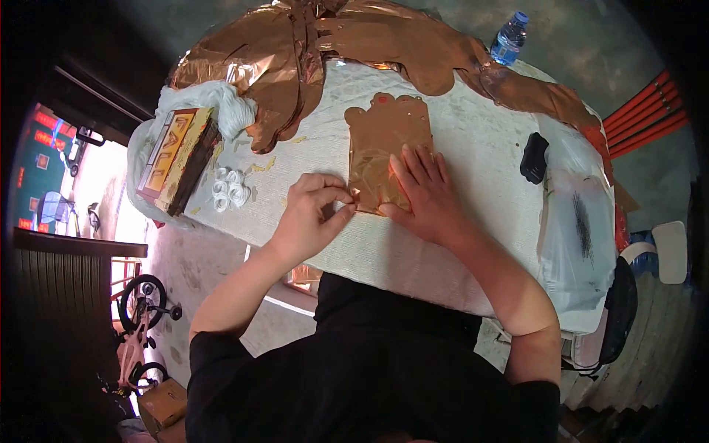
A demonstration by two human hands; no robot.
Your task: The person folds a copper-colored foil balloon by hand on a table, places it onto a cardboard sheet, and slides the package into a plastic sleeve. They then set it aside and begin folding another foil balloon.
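A folded piece of shiny copper-coloured foil (388,140), looking like a flat uninflated balloon, lies in front of me on the white-covered table (473,258). Its far edge is rounded and lobed, with a small red mark there. My left hand (314,214) pinches the near left corner between thumb and fingers. Across the right side of the foil, my right hand (428,192) rests flat with its fingers stretched out. Larger copper foil pieces (399,44) spread along the table's far edge.
On the left are a patterned box (173,162), white rolls (230,190), yellowish scraps (264,165) and crumpled plastic (233,107). A black object (534,158) and clear plastic bags (580,236) lie right. A water bottle (509,40) stands beyond the foil.
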